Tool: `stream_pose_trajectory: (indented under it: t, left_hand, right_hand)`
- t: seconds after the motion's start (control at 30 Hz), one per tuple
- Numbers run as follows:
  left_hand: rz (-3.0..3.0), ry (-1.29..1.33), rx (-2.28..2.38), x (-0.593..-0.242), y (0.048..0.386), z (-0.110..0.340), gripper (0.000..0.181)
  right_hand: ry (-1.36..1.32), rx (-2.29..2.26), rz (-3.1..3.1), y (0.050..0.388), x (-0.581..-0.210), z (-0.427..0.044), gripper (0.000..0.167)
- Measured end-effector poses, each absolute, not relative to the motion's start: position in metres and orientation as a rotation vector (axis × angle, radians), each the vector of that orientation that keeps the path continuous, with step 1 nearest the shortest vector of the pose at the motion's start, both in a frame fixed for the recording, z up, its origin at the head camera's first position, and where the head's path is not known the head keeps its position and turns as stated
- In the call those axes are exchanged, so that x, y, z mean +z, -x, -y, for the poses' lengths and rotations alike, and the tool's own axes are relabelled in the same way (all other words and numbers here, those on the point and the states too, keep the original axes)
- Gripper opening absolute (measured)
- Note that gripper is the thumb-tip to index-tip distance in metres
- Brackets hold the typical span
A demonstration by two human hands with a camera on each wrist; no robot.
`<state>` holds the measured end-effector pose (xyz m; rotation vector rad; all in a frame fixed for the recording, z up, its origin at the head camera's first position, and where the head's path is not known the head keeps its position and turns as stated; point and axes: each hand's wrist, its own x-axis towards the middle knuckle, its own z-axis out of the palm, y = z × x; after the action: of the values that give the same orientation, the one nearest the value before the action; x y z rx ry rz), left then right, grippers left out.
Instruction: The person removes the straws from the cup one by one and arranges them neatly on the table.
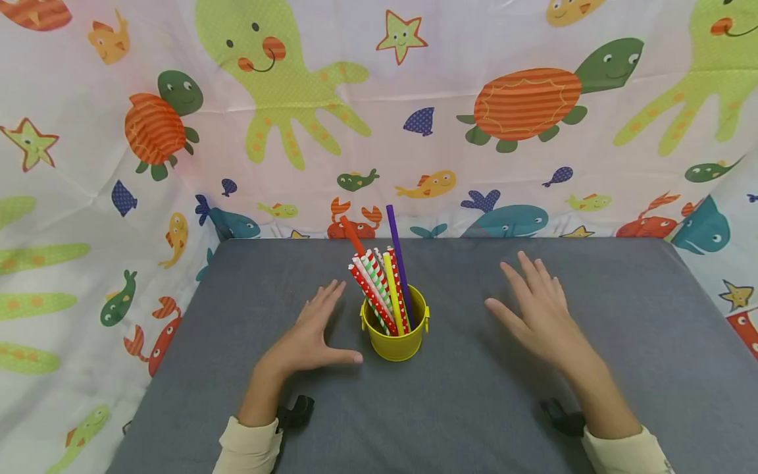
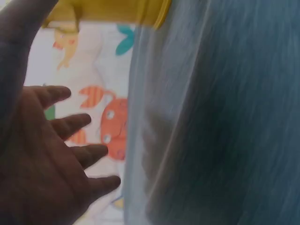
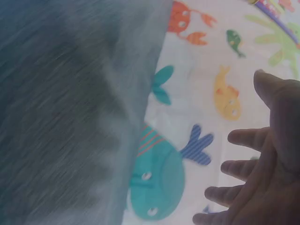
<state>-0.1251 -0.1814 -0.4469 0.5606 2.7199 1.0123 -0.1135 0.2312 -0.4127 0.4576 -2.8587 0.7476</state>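
Observation:
A small yellow bucket [image 1: 395,347] stands upright on the grey cloth, with several paper straws [image 1: 379,289] leaning in it: red-dotted, striped, plain yellow, plus a longer orange one and a purple one [image 1: 398,253]. Just left of the bucket, my left hand [image 1: 308,339] spreads its thumb and fingers apart, holding nothing. In the left wrist view, part of the bucket [image 2: 117,11] shows above that hand [image 2: 51,154]. Farther off, to the bucket's right, hovers my right hand [image 1: 541,319], fingers extended and free of any object; the right wrist view shows it [image 3: 262,164] too.
Grey cloth [image 1: 462,408] covers the table. Behind it and along the sides hangs a white curtain [image 1: 379,145] printed with sea animals. Each wrist carries a black strap with a camera [image 1: 296,413].

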Motion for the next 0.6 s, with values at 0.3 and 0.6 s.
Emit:
stream_pose_trajectory:
  t: [0.3,0.6]
  left_hand:
    - [-2.597,-0.584,1.229,-0.456,0.128,0.154,0.121]
    - [-2.496,-0.778,1.43,-0.464,0.134,0.142,0.108]
  right_hand:
    - [-0.529,0.824,2.715,0.126,-0.392,-0.193,0.054]
    - [-0.709,0.837,2.436,0.135,-0.374,-0.16,0.03]
